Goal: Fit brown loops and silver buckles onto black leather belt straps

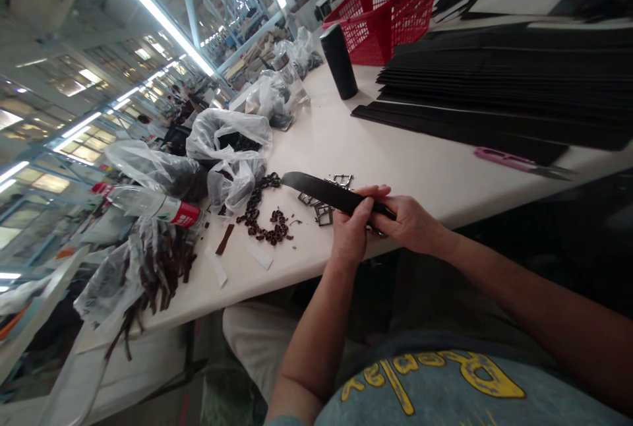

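Observation:
A flat black strap (321, 190) with a rounded far end is held above the table's front edge. My left hand (352, 231) is closed around it, thumb on top. Close beside it, my right hand (408, 221) grips the near end, where the fingers cover part of the strap. Under and behind the strap lie several metal buckles (324, 216), partly hidden by it and by my hands. To their left, small dark loops (270, 235) form a curved row on the white table (316, 132).
Long black strips (494, 83) are stacked at the right, with pink thread snips (514, 159) in front. A black cylinder (339, 63) and a red basket (380, 17) stand behind. Plastic bags (227, 129), a bottle (153, 205) and dark strips (161, 258) crowd the left side.

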